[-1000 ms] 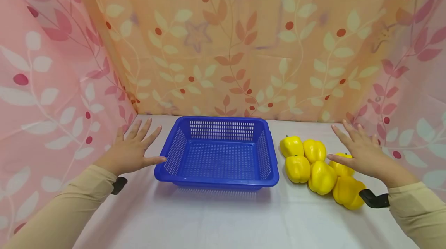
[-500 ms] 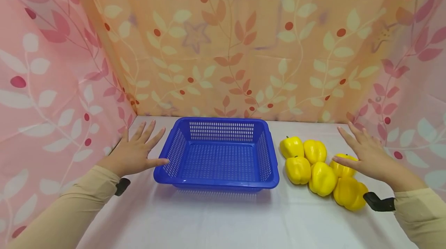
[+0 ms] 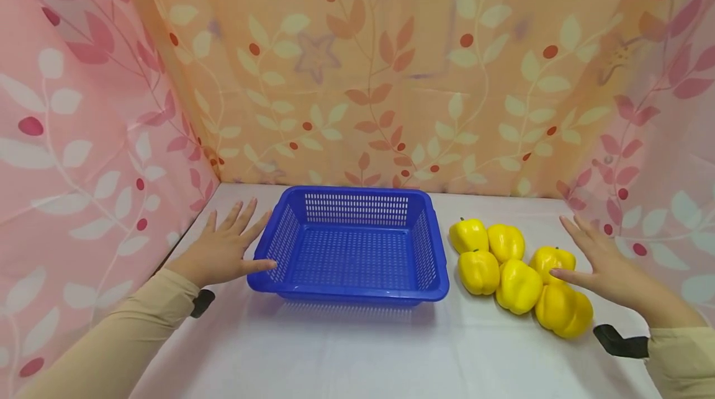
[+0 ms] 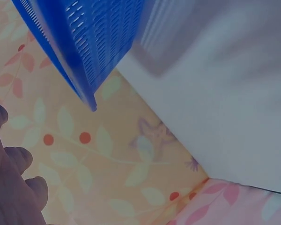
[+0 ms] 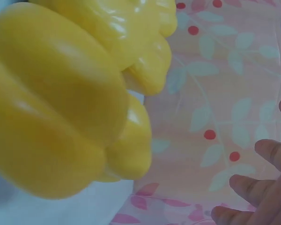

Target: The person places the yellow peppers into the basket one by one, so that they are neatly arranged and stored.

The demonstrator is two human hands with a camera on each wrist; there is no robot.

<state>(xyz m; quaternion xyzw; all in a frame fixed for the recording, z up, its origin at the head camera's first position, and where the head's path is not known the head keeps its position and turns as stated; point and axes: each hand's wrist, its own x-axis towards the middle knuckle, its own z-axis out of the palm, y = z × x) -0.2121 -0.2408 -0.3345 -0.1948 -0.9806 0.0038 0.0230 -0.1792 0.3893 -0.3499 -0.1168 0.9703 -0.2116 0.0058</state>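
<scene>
A blue perforated plastic basket (image 3: 357, 293) stands on the white tabletop in the middle of the head view, with nothing inside. My left hand (image 3: 226, 252) is spread at its left side, the thumb overlapping the basket's left rim in this view. To the right of the basket lie several yellow bell peppers (image 3: 518, 286), grouped close together. My right hand (image 3: 611, 272) hovers with fingers spread at the right edge of this group, its thumb tip overlapping one pepper. In the right wrist view, a large pepper (image 5: 56, 103) fills the left side, apart from the fingers (image 5: 253, 190). Both hands hold nothing.
An orange leaf-patterned curtain (image 3: 368, 76) hangs behind the table. Pink patterned cloth (image 3: 84, 157) closes off the left side, and more pink cloth (image 3: 670, 157) the right. White table surface (image 3: 357, 355) lies in front of the basket.
My left hand has shifted slightly right, toward the basket. My right hand has moved a little right and down, uncovering more of the peppers. Basket and peppers stay in place.
</scene>
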